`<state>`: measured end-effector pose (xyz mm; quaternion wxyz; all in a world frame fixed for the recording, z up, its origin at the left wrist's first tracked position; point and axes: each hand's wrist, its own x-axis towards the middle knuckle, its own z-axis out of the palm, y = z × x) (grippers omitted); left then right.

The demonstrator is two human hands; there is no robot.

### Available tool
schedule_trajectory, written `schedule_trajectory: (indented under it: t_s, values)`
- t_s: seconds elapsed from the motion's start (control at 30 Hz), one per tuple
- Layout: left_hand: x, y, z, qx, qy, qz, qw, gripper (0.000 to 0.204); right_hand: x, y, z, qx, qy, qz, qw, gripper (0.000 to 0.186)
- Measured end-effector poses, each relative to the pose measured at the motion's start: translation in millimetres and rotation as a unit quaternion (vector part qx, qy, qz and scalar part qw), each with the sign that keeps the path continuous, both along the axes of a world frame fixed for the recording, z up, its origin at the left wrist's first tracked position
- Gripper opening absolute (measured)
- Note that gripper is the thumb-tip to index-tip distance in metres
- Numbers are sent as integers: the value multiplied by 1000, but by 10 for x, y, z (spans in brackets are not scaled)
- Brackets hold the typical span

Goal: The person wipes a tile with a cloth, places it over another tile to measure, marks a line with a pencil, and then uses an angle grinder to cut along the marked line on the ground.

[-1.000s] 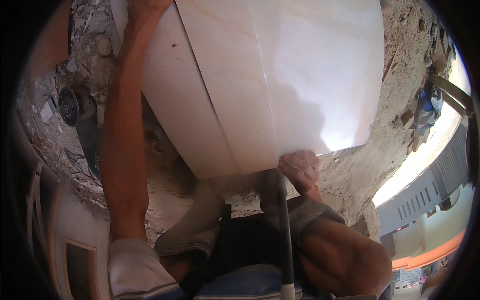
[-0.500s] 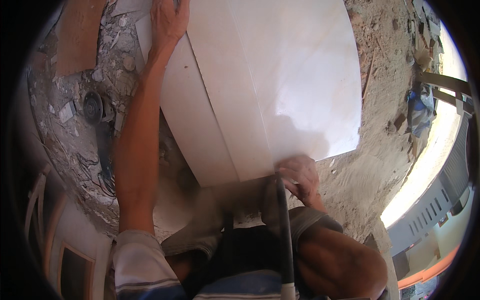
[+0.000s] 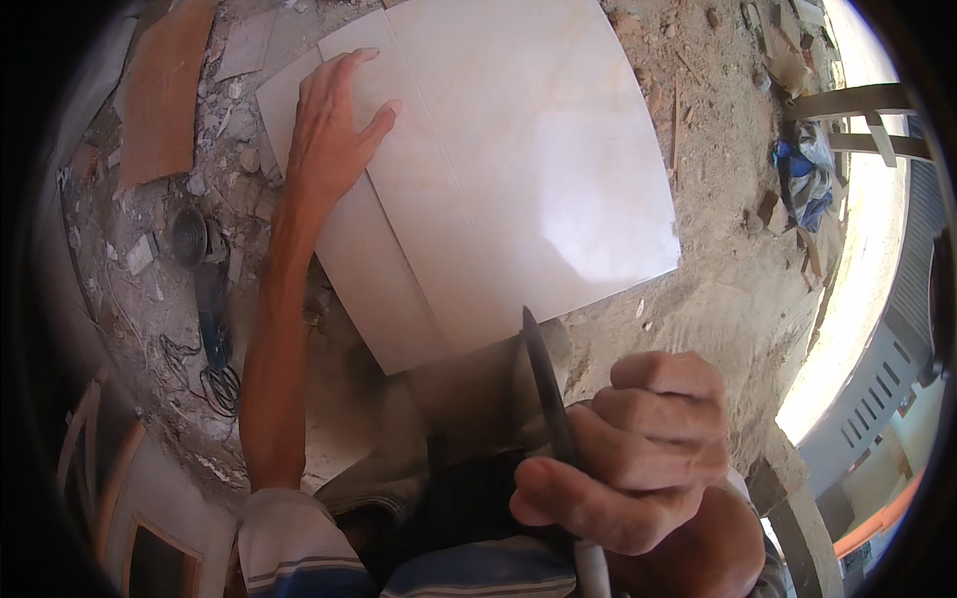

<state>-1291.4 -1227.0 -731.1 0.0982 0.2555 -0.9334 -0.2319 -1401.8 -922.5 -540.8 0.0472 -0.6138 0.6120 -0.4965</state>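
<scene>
A large glossy off-white tile [image 3: 508,130] lies before me, over another pale slab [image 3: 344,239] that shows along its left side. A thin straight line runs lengthwise down the upper tile. My left hand [image 3: 334,130] rests on the tile's left part, fingers and thumb spread. Closer to me and raised, my right hand [image 3: 638,448] is closed around a dark, slim rod [image 3: 543,374] with a pointed tip and a pale lower end. The rod's tip appears over the tile's near edge; I cannot tell whether they touch. Part of the rod is hidden behind my thumb.
An angle grinder [image 3: 194,239] with a coiled cord [image 3: 221,384] lies on rubble at left. Beyond it is an orange-brown board [image 3: 164,100]. At right, a blue and white plastic bag [image 3: 805,174] lies near wooden bars [image 3: 852,100]. My knee [image 3: 713,538] is at lower right.
My right hand has left the tile's near edge and come up toward me, closed on the rod. My left hand has slid nearer along the tile and spread its fingers. The view has shifted.
</scene>
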Motion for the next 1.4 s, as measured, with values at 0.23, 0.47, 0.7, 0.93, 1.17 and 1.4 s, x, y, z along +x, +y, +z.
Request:
schedule_trajectory:
  t_s: [0.23,0.47,0.7,0.93,1.17,1.4]
  values:
    - [272,651,407,33,-200,-75,976,99,-734,-678,-1167,56,-239,-101,964,37]
    - [380,857,227,76,-202,-57,975,118,-1069,-2029,-1928,141,-331,-90,929,23]
    - [360,942,93,20,-196,-54,979,122,-1075,-2404,-2312,145,-205,-89,964,30]
    - [332,962,101,6,-208,-52,977,125,-1208,-2457,-2463,174,-169,-82,967,34]
    - [301,970,121,-4,-220,-55,974,126,-1255,-2529,-2513,161,-202,-66,964,36]
    - [288,945,200,58,-235,-35,970,120,-1131,-2226,-2453,165,-191,-43,967,34]
